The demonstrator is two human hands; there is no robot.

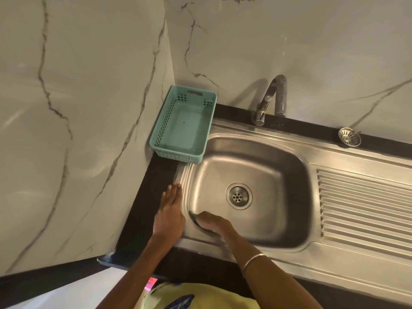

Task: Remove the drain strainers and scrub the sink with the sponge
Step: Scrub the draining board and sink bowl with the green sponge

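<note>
right hand [210, 223] grips a mostly hidden sponge [193, 214] in the sink [256, 175]; left hand [170, 208] flat, fingers straight.

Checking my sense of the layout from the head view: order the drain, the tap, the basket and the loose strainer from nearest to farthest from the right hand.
From the right hand, which presses the sponge at the basin's near-left corner:
1. Drain, basin middle.
2. Basket, back-left corner of the counter.
3. Tap, behind the basin.
4. Strainer, back ledge, far right.
</note>
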